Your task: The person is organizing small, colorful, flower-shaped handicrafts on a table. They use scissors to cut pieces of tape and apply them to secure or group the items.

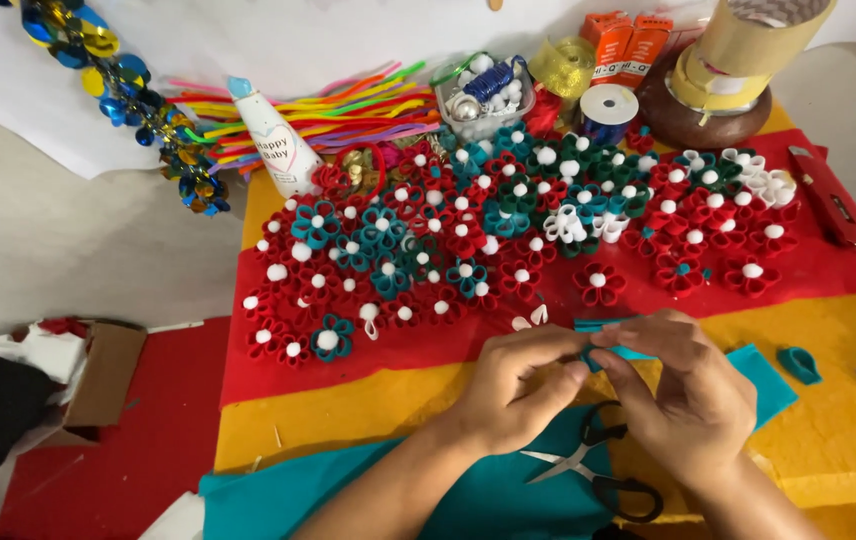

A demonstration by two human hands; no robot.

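Bare yellow felt lay open at the counter (348, 410) left of the left hand (513, 385). Both hands pinched a small teal felt strip (616, 351), its long axis running left-right, the right hand (683, 395) above black-handled scissors (598, 470).

Two hands; one pair of scissors (593, 468) below the fingers; dozens of felt flowers (508, 225) beyond them; two orange boxes (625, 42).
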